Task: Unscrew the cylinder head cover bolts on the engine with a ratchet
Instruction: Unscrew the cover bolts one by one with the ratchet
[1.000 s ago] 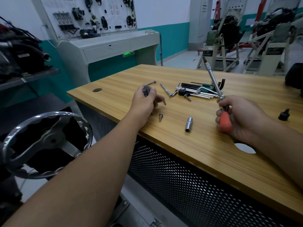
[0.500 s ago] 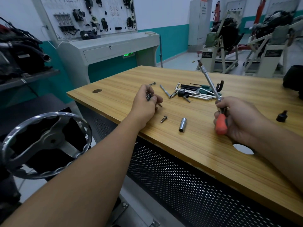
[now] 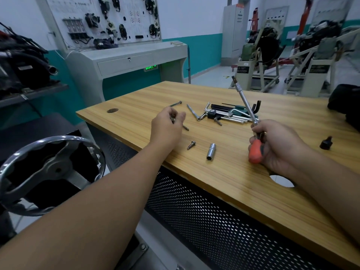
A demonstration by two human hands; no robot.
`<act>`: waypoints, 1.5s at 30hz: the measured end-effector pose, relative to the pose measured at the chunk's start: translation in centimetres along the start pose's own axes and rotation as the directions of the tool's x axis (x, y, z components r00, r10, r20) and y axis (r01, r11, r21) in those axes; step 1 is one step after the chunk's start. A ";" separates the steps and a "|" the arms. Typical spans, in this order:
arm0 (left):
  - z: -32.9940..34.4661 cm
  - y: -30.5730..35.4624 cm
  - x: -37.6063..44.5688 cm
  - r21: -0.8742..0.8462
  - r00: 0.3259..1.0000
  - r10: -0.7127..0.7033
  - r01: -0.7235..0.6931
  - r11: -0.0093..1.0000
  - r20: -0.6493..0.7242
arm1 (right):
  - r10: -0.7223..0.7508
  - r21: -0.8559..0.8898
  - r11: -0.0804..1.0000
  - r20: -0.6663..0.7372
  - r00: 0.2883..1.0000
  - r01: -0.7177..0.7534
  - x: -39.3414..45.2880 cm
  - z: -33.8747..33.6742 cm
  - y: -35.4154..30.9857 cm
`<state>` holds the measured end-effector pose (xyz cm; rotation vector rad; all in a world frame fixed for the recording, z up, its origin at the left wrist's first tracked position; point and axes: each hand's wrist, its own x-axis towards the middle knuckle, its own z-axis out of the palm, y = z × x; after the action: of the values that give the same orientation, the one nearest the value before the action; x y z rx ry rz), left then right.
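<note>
Workshop light is falling on a wooden bench (image 3: pixel 224 172) with a perforated metal front, and both hands are working above it. The right hand (image 3: pixel 276 147) is gripping the ratchet (image 3: pixel 251 121) by its orange handle, fingers curled round it, so that the steel shaft with its extension is pointing up and away to the left, the tip standing above the far edge of the bench. The left hand (image 3: pixel 167 125) is hovering low over the bench with its fingers curled round some small dark metal pieces, probably bolts, though the view is too blurred to be sure. A short bolt (image 3: pixel 186 128) is poking out from under that hand's thumb side, lying on the wood.

Between the two hands a flanged bolt (image 3: pixel 191 145) and a chrome socket (image 3: pixel 211 151) are lying near each other on the bench. Farther back a long bolt (image 3: pixel 175 103) is resting near the left hand, and a set of hex keys (image 3: pixel 226 114) is lying fanned out behind the ratchet shaft, with a slim extension bar (image 3: pixel 192 112) just to its left. A small black cap (image 3: pixel 326 143) is sitting well apart on the right. A chrome handwheel (image 3: pixel 48 172) is showing off the bench's left end, and engines on stands (image 3: pixel 268 47) are standing across the room.
</note>
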<state>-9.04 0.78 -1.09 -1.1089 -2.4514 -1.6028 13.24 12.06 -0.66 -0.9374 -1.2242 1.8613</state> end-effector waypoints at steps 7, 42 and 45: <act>-2.3 0.2 -0.1 0.429 0.845 0.044 -0.315 0.847 0.533 | 0.023 0.045 0.999 0.003 1.000 -0.023 0.1 -0.1 -0.2; 0.8 -2.3 4.6 0.299 0.990 0.126 -0.139 0.944 0.063 | -0.038 -0.033 0.999 -0.014 0.999 0.037 -0.1 -0.1 0.0; 0.1 -3.7 8.4 0.393 0.995 0.095 -0.086 0.916 -0.003 | -0.022 -0.028 0.999 0.004 1.000 0.023 0.0 -0.1 0.0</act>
<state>-17.38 4.59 -1.00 -1.1062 -2.5065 -1.0234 13.37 12.08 -0.72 -0.9322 -1.2611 1.8332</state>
